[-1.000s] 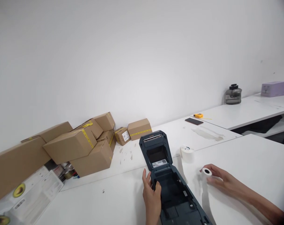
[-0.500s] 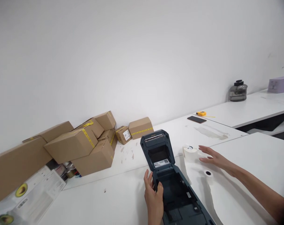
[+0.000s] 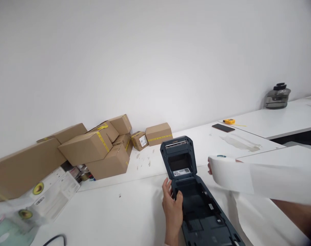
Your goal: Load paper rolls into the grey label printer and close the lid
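A dark blue-grey device [image 3: 204, 218], like a label printer, lies on the white table with its lid [image 3: 178, 155] raised. My left hand [image 3: 173, 206] grips the device's left edge near the hinge, thumb over the rim. To the right, my right hand [image 3: 210, 167] is closed on a white paper roll [image 3: 223, 171], held above the table. A loose strip of paper trails right from the roll and covers most of that hand; only fingertips show at the roll's left side. More white paper [image 3: 258, 212] lies below, beside the device.
Cardboard boxes [image 3: 85, 150] are piled at the left against the wall. Plastic-wrapped packets [image 3: 53, 198] lie at the lower left. Farther back on the right are a phone [image 3: 223, 127], a yellow tape measure [image 3: 229, 121] and a grey transparent jar [image 3: 278, 97].
My right hand, empty and spread before, has taken hold of the paper roll and lifted it, with its strip pulled out rightward. My left hand stays on the device. The view has shifted slightly.
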`<state>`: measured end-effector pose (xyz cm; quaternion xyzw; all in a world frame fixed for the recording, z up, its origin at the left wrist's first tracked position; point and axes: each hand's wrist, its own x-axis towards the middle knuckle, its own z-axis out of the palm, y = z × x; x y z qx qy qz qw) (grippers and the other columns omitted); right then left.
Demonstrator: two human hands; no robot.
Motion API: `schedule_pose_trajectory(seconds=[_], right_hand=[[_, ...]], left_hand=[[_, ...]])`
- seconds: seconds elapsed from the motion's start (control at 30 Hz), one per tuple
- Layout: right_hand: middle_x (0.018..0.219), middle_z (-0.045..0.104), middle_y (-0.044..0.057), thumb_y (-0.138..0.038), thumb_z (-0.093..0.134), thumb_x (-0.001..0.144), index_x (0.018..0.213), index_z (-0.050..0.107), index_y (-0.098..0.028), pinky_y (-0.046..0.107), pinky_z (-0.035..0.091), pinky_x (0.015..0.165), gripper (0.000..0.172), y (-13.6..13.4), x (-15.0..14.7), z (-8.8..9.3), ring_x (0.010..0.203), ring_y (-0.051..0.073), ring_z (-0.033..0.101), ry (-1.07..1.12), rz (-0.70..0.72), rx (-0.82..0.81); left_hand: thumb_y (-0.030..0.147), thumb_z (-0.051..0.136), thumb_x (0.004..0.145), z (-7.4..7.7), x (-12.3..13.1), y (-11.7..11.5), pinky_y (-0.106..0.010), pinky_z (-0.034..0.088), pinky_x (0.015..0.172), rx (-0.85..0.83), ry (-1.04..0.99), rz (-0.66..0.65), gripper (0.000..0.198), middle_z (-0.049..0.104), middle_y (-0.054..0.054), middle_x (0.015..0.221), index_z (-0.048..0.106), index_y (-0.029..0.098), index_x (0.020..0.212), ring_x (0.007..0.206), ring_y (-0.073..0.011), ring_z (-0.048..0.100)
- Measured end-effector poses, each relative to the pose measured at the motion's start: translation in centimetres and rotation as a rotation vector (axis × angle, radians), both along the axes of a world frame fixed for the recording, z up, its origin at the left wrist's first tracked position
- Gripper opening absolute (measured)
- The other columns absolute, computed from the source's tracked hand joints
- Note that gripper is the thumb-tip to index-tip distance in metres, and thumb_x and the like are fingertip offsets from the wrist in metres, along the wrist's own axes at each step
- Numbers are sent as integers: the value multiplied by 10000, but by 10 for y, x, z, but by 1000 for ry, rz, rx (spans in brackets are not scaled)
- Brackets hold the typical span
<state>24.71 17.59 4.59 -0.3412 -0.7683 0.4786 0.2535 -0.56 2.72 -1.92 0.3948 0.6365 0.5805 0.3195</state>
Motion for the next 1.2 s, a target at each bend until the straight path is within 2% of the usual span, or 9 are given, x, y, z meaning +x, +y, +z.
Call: schedule_pose_trajectory(seconds=[0.07, 0.13, 0.2, 0.37, 0.47, 0.6, 0.77, 1.07, 1.2], right_hand=[[1038, 727, 92, -619, 765, 574, 1075, 671, -201, 368, 538, 796, 658, -16, -16, 30, 983, 302, 680, -63, 348, -152], [1062, 714, 70, -477, 855, 487, 1131, 650, -164, 334, 523, 800, 745, -29, -39, 55, 987, 293, 657, -227, 659, -198], [1107, 696, 47, -400, 880, 445, 1146, 646, -167, 328, 498, 854, 775, -35, -64, 69, 1026, 295, 633, -391, 732, -55], [1128, 678, 46, -403, 877, 452, 1165, 634, -205, 365, 490, 856, 779, -32, -100, 56, 1055, 324, 624, -602, 715, 83], [1123, 675, 47, -393, 867, 459, 1162, 629, -205, 361, 491, 840, 767, -30, -102, 48, 1048, 326, 627, -634, 695, 87], [1076, 679, 42, -417, 860, 433, 1126, 639, -195, 348, 495, 790, 761, -36, -102, 53, 1015, 327, 634, -663, 701, 98], [975, 697, 33, -476, 846, 461, 1018, 688, -232, 347, 491, 744, 628, -38, -105, 52, 950, 324, 648, -643, 667, 167], [962, 721, 51, -555, 862, 330, 920, 715, -215, 392, 492, 846, 696, -30, -120, 15, 986, 359, 660, -676, 605, 228], [995, 730, 84, -569, 855, 344, 886, 719, -203, 421, 483, 893, 668, -27, -122, -3, 1021, 376, 657, -664, 561, 274]], left_hand=[[369, 626, 806, 1, 0, -1, -335, 409, 1041, 29, -18, -18, 663, 491, -122, 1466, 376, 232, 1405, 1266, -240, 540], [390, 628, 813, 0, -1, -2, -325, 417, 1036, 54, -47, -38, 686, 483, -139, 1469, 351, 211, 1414, 1274, -237, 536], [415, 620, 827, 0, -2, -3, -322, 415, 1042, 65, -67, -57, 700, 470, -147, 1477, 326, 203, 1426, 1291, -234, 522], [371, 573, 868, -2, -3, -5, -328, 385, 1076, 50, -63, -67, 648, 451, -120, 1495, 313, 229, 1444, 1330, -218, 483], [328, 563, 870, -2, -1, -6, -320, 369, 1089, 48, -66, -47, 616, 458, -104, 1493, 340, 233, 1436, 1333, -210, 478], [336, 541, 887, -1, 3, -7, -313, 387, 1075, 73, -97, -58, 588, 449, -98, 1502, 358, 235, 1437, 1318, -206, 487], [421, 492, 920, 2, 4, -9, -317, 405, 1067, 66, -160, -116, 587, 418, -102, 1520, 355, 233, 1458, 1342, -220, 453], [438, 499, 913, -1, 3, -8, -312, 355, 1106, 73, -119, -120, 590, 414, -91, 1525, 393, 225, 1452, 1393, -220, 391], [420, 515, 898, -4, 2, -6, -341, 298, 1145, 92, -58, -103, 473, 434, -83, 1509, 543, 234, 1331, 1409, -230, 365]])
